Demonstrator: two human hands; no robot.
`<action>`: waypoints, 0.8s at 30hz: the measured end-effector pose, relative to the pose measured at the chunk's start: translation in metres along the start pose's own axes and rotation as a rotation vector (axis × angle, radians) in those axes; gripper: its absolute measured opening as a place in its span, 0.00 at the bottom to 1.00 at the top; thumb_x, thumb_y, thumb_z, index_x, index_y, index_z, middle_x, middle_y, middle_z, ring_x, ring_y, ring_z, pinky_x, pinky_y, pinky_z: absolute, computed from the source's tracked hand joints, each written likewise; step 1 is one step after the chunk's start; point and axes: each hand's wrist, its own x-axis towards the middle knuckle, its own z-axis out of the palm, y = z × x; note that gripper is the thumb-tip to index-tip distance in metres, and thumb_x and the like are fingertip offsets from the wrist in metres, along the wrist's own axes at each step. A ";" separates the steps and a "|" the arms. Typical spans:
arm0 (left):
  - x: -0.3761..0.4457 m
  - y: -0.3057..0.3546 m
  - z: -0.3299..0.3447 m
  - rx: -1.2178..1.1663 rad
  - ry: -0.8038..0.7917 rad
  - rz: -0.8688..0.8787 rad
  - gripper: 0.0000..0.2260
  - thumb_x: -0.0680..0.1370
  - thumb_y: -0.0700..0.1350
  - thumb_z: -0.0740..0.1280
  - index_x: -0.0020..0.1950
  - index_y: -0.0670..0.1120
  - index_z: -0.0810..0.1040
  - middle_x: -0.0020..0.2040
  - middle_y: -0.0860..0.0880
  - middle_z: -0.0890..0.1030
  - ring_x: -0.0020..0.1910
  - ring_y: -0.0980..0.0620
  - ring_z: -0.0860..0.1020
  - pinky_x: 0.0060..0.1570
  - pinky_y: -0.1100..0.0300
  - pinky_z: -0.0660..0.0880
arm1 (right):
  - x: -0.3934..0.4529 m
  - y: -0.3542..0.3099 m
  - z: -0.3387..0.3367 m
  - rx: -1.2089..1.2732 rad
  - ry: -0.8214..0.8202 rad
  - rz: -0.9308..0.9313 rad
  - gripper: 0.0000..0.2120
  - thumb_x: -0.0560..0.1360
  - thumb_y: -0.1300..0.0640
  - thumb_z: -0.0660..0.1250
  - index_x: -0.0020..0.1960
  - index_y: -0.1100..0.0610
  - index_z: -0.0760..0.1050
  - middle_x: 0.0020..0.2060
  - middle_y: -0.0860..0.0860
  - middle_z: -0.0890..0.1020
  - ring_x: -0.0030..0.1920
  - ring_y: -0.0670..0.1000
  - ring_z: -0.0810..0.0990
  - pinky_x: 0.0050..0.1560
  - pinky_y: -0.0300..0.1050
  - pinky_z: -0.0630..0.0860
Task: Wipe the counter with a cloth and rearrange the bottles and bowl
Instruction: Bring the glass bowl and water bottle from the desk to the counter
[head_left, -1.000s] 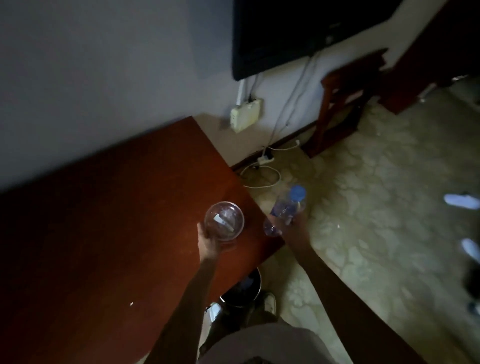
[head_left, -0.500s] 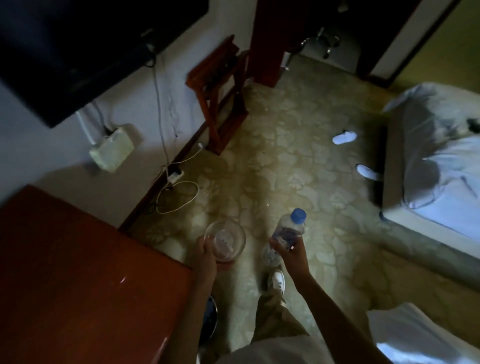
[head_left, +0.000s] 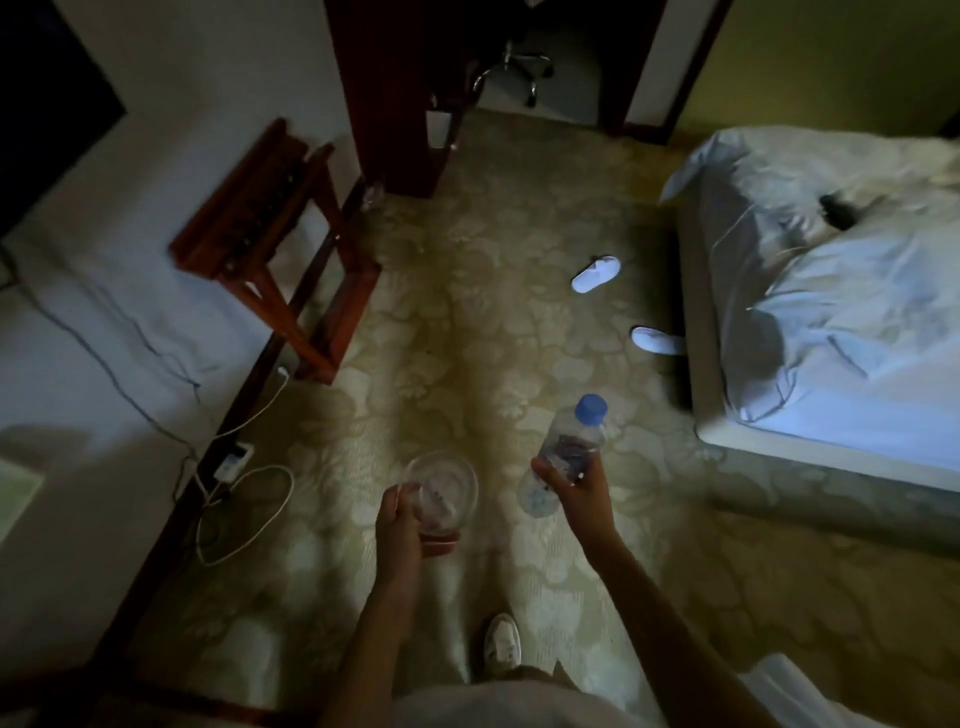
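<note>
My left hand (head_left: 402, 525) grips a clear glass bowl (head_left: 447, 488) by its near rim, holding it over the patterned carpet. In my right hand (head_left: 576, 486) is a clear plastic water bottle (head_left: 569, 452) with a blue cap, tilted with the cap up and to the right. Both are carried at waist height in front of me. The wooden counter shows only as a dark edge (head_left: 67, 696) at the bottom left. No cloth is in view.
A wooden luggage rack (head_left: 270, 228) stands against the left wall. White cables and a power strip (head_left: 234, 462) lie on the floor by the wall. A bed (head_left: 841, 322) fills the right, with two white slippers (head_left: 597, 273) beside it. A dark doorway (head_left: 519, 62) lies ahead.
The view has swung right, away from the counter toward the room. Both hands carried the bowl and bottle off the counter's edge and now hold them over the carpet.
</note>
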 end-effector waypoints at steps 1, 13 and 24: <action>0.010 0.014 0.015 -0.001 -0.013 0.012 0.12 0.85 0.47 0.55 0.59 0.45 0.76 0.45 0.42 0.79 0.27 0.46 0.83 0.27 0.55 0.80 | 0.017 -0.005 -0.006 0.024 0.019 -0.003 0.23 0.70 0.52 0.75 0.62 0.52 0.73 0.53 0.49 0.82 0.52 0.45 0.83 0.50 0.38 0.80; 0.254 0.152 0.171 0.170 -0.083 0.023 0.11 0.82 0.48 0.59 0.54 0.49 0.81 0.54 0.40 0.80 0.48 0.34 0.82 0.42 0.33 0.80 | 0.267 -0.044 -0.004 0.077 0.113 0.063 0.20 0.70 0.54 0.75 0.58 0.48 0.71 0.53 0.49 0.81 0.52 0.46 0.82 0.49 0.41 0.81; 0.433 0.400 0.343 0.193 -0.249 0.107 0.16 0.84 0.50 0.55 0.68 0.46 0.74 0.60 0.44 0.77 0.41 0.41 0.83 0.39 0.40 0.82 | 0.545 -0.209 -0.006 0.149 0.296 0.013 0.20 0.71 0.56 0.74 0.59 0.53 0.72 0.51 0.48 0.80 0.50 0.46 0.81 0.49 0.40 0.79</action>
